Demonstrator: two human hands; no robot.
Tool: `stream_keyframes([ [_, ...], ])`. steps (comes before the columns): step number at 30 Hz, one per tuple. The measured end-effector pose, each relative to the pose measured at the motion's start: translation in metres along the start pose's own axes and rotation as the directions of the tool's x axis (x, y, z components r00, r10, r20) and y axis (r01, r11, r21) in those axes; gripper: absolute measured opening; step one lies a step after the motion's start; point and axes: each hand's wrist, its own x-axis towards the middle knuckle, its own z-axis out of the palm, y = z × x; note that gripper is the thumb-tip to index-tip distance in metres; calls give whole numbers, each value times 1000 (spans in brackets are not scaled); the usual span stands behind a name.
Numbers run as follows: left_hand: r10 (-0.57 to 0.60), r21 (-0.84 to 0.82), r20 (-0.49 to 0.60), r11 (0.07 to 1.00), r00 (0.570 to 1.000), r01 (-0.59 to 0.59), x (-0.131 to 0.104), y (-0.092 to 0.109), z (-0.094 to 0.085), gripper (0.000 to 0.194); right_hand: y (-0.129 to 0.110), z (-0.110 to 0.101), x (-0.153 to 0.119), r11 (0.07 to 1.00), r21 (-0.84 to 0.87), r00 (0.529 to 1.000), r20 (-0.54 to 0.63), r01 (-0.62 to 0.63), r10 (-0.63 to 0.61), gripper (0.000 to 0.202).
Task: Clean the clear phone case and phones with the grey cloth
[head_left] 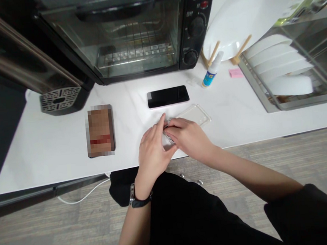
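Near the counter's front edge, my left hand point(154, 148) curves around the left side of a small whitish item point(166, 139), mostly hidden between the hands. My right hand point(189, 137) has its fingertips pinched on that item from the right; what exactly it is cannot be made out. Just beyond my hands a phone point(168, 97) with a black screen lies flat. A clear phone case point(197, 115) lies on the counter, partly behind my right hand.
A toaster oven point(116, 39) stands at the back of the white counter point(54, 147). A blurred-out brown item point(99, 131) lies left. To the right are a spray bottle point(210, 72), a pink note point(236, 73) and a dish rack point(270, 103) with bowls.
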Motion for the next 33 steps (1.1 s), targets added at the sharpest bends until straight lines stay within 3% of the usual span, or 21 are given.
stream_keyframes([
  [7, -2, -13, 3, 1000, 1000, 2, -1, 2, -1, 94, 11, -22, -21, 998, -28, 990, 129, 62, -58, 25],
  [12, -13, -4, 14, 1000, 1000, 13, -1, 2, -1, 102, 38, -32, -39, 994, -104, 1000, 1, 24, -24, 24],
  [17, -7, -4, 24, 1000, 1000, 7, 0, 3, -3, 101, 63, -40, -53, 947, -291, 982, -171, -133, 85, 28],
  [25, -6, -12, 12, 1000, 1000, 6, 0, 4, -2, 98, 68, -20, -29, 890, -329, 924, -319, -316, 210, 32],
  [33, -11, -17, 9, 1000, 1000, 12, 0, 4, -1, 96, 65, -16, -12, 907, -250, 912, -324, -338, 251, 35],
])
